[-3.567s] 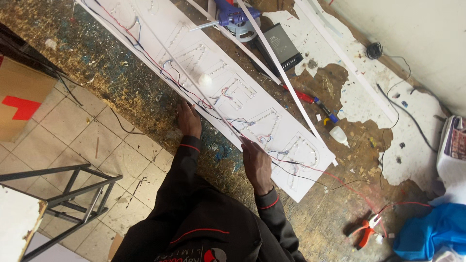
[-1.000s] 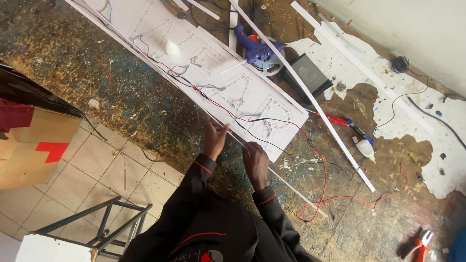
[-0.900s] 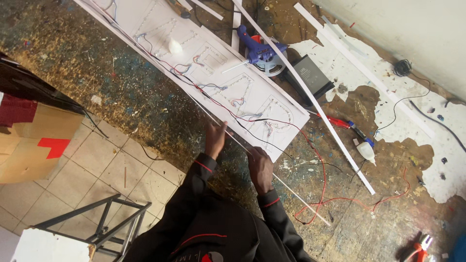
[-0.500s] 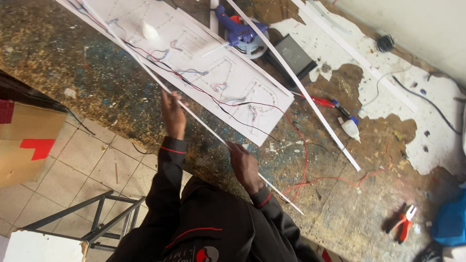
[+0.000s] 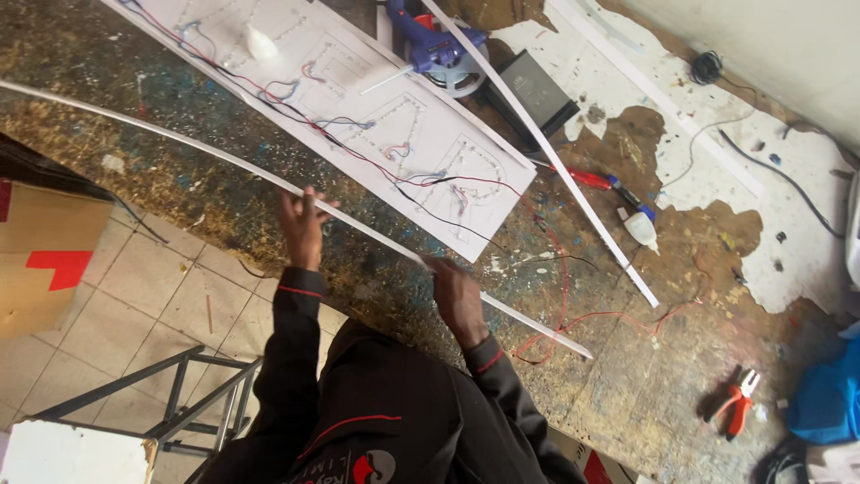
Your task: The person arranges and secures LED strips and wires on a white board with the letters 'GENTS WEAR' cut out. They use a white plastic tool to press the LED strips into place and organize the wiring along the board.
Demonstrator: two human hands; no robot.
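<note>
We grip a long thin white plastic strip (image 5: 358,224) above the paint-stained workbench (image 5: 134,152), left hand (image 5: 303,226) and right hand (image 5: 452,291) each closed around it, beside the white wired sign panel (image 5: 376,116).

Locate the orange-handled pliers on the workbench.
In the head view, the orange-handled pliers lie at lower right on the workbench, beside the blue bag, well right of the right hand.

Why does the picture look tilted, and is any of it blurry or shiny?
Head view: the camera tilts, so the workbench runs slantwise. Light is soft and even, with no hard shadows. The white strip and white sign panel look bright but not glaring. The left hand and right hand look slightly smeared.
</note>
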